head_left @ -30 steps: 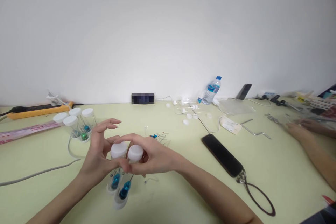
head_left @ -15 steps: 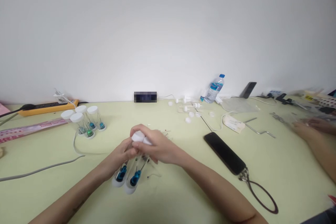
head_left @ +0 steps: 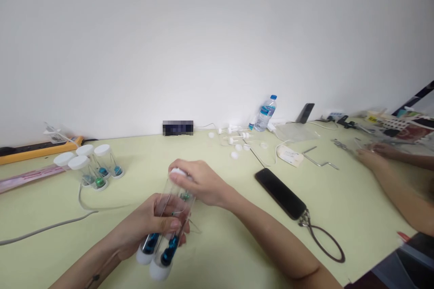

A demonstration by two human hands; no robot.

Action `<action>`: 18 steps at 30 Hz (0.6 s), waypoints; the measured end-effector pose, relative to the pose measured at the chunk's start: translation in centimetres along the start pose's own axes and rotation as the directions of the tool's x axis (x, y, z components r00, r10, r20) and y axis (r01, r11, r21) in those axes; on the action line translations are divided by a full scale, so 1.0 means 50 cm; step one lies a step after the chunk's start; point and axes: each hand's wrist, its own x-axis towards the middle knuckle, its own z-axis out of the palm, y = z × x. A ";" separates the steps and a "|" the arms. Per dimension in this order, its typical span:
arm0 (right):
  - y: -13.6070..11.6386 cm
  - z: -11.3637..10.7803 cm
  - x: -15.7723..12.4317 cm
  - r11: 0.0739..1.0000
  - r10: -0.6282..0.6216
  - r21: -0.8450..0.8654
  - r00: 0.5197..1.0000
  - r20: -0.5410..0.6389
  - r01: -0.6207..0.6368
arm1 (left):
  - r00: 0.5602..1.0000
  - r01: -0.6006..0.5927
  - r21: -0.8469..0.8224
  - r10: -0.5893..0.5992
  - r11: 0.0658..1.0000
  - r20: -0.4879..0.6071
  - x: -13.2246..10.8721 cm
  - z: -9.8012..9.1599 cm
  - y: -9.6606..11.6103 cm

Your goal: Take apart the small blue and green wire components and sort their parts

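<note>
My left hand [head_left: 149, 219] is closed around two clear tubes [head_left: 167, 235] held side by side and tilted. Dark blue pieces and thin rods show inside them, and small green bits are visible further up the tubes. White end caps [head_left: 160, 272] cover their near ends. At the far end, my right hand [head_left: 203, 185] is closed over a white cap [head_left: 178, 173], with thumb and fingers around it. My right fingers partly hide the tubes' upper ends, so I cannot tell how firmly that cap sits. A thin wire-like piece [head_left: 195, 226] lies beside the tubes.
Several capped tubes [head_left: 103, 151] stand at left near a yellow power strip [head_left: 40, 150]. More tubes [head_left: 233, 134], loose white caps [head_left: 234, 155] and a water bottle [head_left: 266, 114] are at the back. A phone [head_left: 280, 193] lies right; another person's hands [head_left: 371, 156] work beyond it.
The tubes have come nearer and lower. My left hand has slid from the top caps down to the tubes' middle, while my right hand stays at the top. The view has turned right.
</note>
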 end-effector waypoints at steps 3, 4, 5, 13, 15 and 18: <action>0.064 -0.057 0.011 0.989 0.084 0.135 0.977 -0.196 -0.058 | 0.999 0.020 -0.021 -0.020 1.000 0.044 -0.007 0.009 -0.008; 0.093 -0.083 0.012 0.987 0.149 0.090 0.953 -0.263 -0.130 | 0.999 0.019 -0.006 -0.018 1.000 0.042 -0.009 0.011 -0.008; 0.124 -0.112 0.010 0.969 0.232 -0.007 0.918 -0.320 -0.248 | 0.999 0.012 0.014 -0.013 1.000 0.029 -0.010 0.012 -0.005; 0.344 -0.286 -0.109 0.313 0.736 -0.321 0.442 -0.513 -0.894 | 0.987 0.039 0.117 -0.020 0.992 -0.159 -0.005 -0.004 0.014; 0.380 -0.294 -0.135 0.210 0.809 -0.316 0.346 -0.475 -0.925 | 0.979 0.039 0.118 -0.015 0.992 -0.202 -0.001 -0.010 0.008; 0.421 -0.289 -0.153 0.133 0.867 -0.332 0.272 -0.418 -0.934 | 0.969 0.038 0.091 -0.015 0.995 -0.246 0.007 -0.023 0.000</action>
